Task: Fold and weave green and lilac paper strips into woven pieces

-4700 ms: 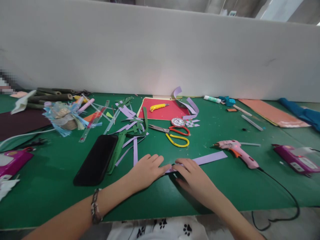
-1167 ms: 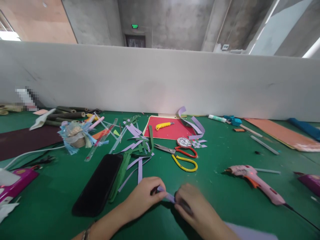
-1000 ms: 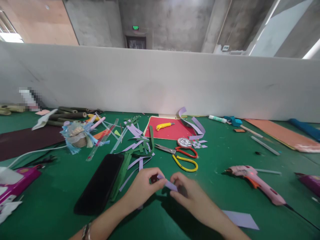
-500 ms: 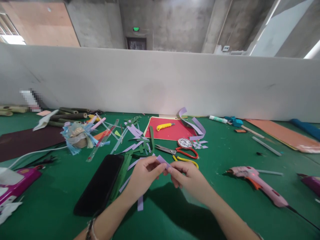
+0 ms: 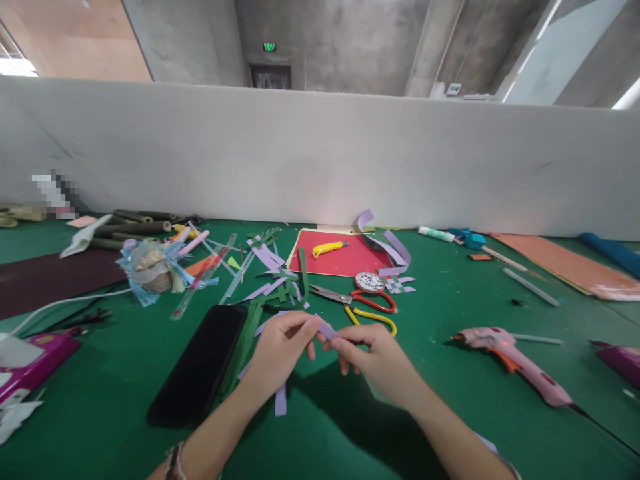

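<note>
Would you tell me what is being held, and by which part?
A lilac paper strip: the left hand and right hand pinch its short raised stretch, side by side.

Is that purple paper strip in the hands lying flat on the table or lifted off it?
Lifted: the left hand and right hand pinch the purple strip above the green table.

Craft workstation inside a bare industrial hall. Evidence: unfinished concrete walls (image 5: 340, 40), lit green exit sign (image 5: 269, 47) over a doorway, white partition (image 5: 320, 153) behind a green tabletop (image 5: 440, 400) carrying glue gun (image 5: 510, 363), scissors (image 5: 360, 307), utility knife (image 5: 327, 249) and cut paper strips (image 5: 270, 257).
</note>
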The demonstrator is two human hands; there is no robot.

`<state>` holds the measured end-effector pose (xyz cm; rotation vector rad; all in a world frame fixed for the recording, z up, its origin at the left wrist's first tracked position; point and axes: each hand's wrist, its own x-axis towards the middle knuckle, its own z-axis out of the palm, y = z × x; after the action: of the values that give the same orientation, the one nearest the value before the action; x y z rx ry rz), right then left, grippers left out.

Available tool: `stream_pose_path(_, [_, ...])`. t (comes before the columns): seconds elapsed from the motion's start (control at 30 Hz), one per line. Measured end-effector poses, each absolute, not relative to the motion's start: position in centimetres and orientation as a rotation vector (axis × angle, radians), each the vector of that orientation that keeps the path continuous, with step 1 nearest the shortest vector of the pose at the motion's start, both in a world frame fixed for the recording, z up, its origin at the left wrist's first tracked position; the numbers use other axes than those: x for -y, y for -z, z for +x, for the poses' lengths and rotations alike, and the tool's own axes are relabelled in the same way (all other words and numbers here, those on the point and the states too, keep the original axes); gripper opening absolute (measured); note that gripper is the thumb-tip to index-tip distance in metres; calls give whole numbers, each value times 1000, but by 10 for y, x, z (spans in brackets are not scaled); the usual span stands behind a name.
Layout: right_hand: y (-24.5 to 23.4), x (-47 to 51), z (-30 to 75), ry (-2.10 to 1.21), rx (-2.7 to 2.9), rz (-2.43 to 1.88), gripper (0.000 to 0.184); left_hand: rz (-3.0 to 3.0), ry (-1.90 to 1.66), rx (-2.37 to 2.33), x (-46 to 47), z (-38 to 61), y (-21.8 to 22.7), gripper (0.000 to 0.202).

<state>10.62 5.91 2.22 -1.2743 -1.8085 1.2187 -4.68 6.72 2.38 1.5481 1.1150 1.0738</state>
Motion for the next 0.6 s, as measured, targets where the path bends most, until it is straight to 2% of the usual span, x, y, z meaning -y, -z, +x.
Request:
stream_pose_path(0.27, [-21,-60,107,-1229,1843,-1246,33,1444,-1076,-1151,-68,-47,-23,27])
stream_pose_path(0.43, [-21,-58,104,-1112,1875,-1262,31,1438,-1003,-1120,-68,-43,-19,19])
stream_pose_path(0.6, [-18,-56,104,-996,1936,-1334,30,1420,-1009,-1125,-68,-42,-16,21])
